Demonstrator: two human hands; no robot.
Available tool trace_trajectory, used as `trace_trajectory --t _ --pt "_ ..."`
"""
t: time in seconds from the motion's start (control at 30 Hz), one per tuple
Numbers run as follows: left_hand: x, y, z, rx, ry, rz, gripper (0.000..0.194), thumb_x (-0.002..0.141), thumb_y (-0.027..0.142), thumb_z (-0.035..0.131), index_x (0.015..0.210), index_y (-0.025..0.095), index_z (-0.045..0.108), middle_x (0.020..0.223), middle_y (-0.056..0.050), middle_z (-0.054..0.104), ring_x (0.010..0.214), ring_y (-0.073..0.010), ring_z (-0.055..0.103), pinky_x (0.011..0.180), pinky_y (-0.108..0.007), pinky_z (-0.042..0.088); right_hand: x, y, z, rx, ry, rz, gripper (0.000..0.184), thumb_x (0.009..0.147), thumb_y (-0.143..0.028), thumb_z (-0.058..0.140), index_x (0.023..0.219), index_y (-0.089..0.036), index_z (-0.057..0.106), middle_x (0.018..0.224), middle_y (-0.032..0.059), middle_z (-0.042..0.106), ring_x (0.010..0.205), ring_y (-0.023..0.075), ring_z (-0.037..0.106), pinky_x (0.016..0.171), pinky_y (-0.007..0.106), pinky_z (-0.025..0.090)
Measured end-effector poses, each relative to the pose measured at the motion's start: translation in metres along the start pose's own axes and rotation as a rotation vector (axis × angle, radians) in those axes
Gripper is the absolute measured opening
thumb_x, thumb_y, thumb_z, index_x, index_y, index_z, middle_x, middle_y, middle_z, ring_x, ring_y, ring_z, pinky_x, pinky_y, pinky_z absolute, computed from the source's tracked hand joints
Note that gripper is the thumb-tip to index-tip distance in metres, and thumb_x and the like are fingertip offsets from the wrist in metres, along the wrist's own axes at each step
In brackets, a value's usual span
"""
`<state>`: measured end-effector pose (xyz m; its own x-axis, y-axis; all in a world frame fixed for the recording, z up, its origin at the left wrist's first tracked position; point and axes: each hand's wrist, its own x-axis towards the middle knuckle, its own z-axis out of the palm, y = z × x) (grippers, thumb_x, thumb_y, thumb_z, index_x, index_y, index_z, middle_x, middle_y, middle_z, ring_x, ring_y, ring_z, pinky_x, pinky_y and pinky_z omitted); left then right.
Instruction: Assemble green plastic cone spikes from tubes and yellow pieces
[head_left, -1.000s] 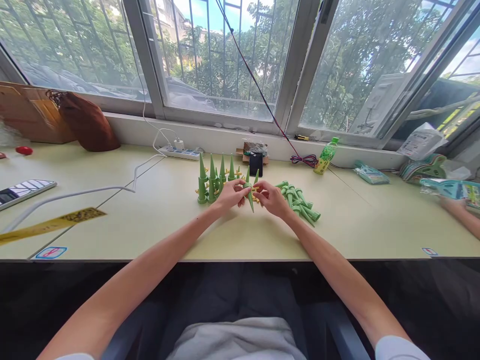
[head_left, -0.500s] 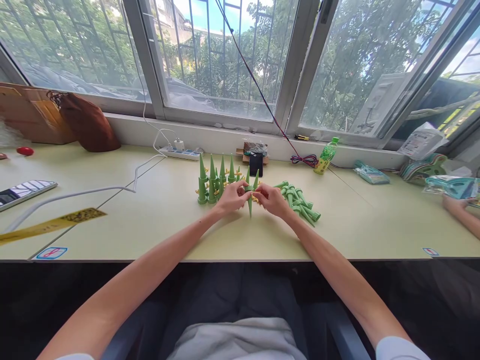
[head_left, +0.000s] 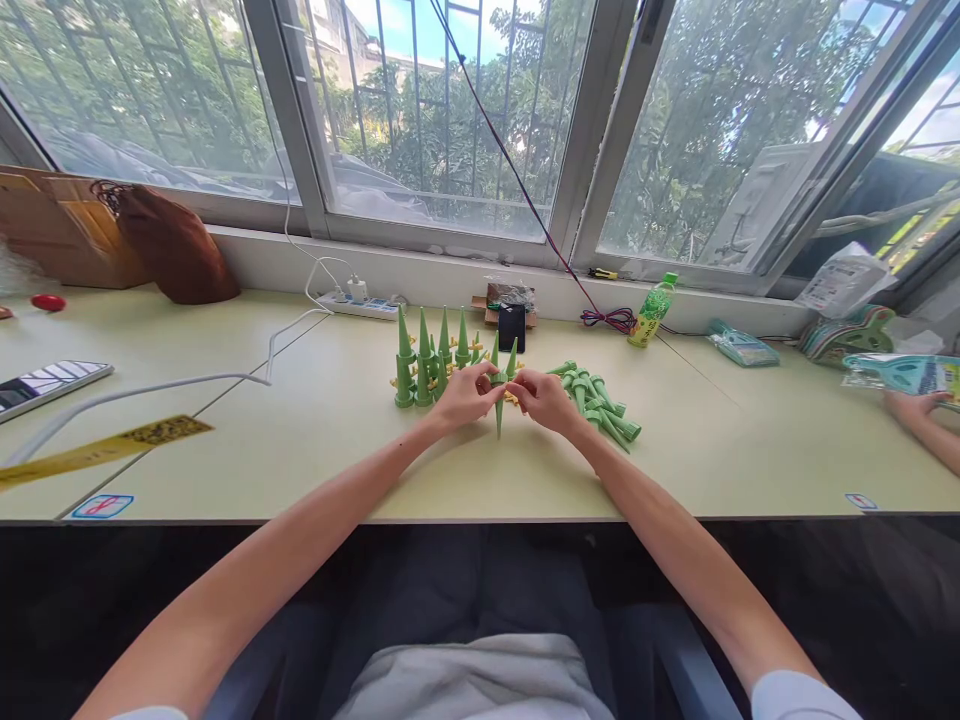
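Observation:
A green plant watering spike (head_left: pixel 499 415) points downward between my hands, just above the table. My left hand (head_left: pixel 466 395) is closed on its collar with thumb and fingers. My right hand (head_left: pixel 546 398) pinches at the right side of that collar, and whatever lies between its fingertips is too small and covered to make out. To the left, several green spikes with yellow valves (head_left: pixel 424 370) stand upright in rows. Just right of my right hand lies a loose pile of green spikes (head_left: pixel 596 400). Small yellow pieces (head_left: pixel 513 398) show partly behind my fingers.
Behind the spikes lie a black phone (head_left: pixel 512 328) and a power strip (head_left: pixel 360 306). A green drink bottle (head_left: pixel 654 311) stands at the back right. A white cable (head_left: pixel 187 382) crosses the left side. Another person's hand (head_left: pixel 913 408) touches a bagged blue item (head_left: pixel 904 373) at far right.
My hands stay almost in place; the held spike's tip has shifted very slightly left. At far right, the other person's bagged blue item has moved a little to the left.

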<state>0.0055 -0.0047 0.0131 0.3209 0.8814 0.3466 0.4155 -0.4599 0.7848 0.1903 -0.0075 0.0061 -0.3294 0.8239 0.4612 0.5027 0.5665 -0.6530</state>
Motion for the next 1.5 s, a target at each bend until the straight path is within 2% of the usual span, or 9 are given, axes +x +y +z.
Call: trace_trajectory --t 0.77,1.13,1.5 --pt "0.0003 -0.0023 0.0010 0.050 -0.001 0.063 0.031 0.079 0.039 0.063 0.099 0.015 0.059 0.057 0.003 0.059 0.050 -0.0132 0.054 0.053 -0.025 0.042 0.0008 -0.0011 -0.0007 -0.064 0.023 -0.025 0.040 0.092 -0.039 0.051 0.059 -0.018 0.048 0.051 -0.0024 0.050 0.051 0.0100 0.042 0.055 0.023 0.033" --pt "0.0022 -0.0076 0.0030 0.102 0.013 0.119 0.030 0.081 0.038 0.061 0.100 0.015 0.060 0.061 0.002 0.061 0.055 -0.0125 0.054 0.055 -0.024 0.041 0.0014 -0.0008 -0.0005 -0.063 0.022 -0.015 0.039 0.092 -0.038 0.050 0.058 -0.019 0.048 0.051 -0.0013 0.053 0.051 0.0109 0.045 0.057 0.024 0.034" --pt "0.0004 -0.0036 0.0017 0.152 0.009 0.179 0.035 0.079 0.040 0.064 0.104 0.016 0.060 0.069 0.001 0.063 0.055 -0.0110 0.053 0.055 -0.023 0.041 0.0022 0.0001 0.0006 0.057 0.046 0.042 0.028 0.092 -0.040 0.050 0.073 -0.020 0.054 0.055 -0.0017 0.058 0.051 0.0124 0.050 0.056 0.025 0.039"
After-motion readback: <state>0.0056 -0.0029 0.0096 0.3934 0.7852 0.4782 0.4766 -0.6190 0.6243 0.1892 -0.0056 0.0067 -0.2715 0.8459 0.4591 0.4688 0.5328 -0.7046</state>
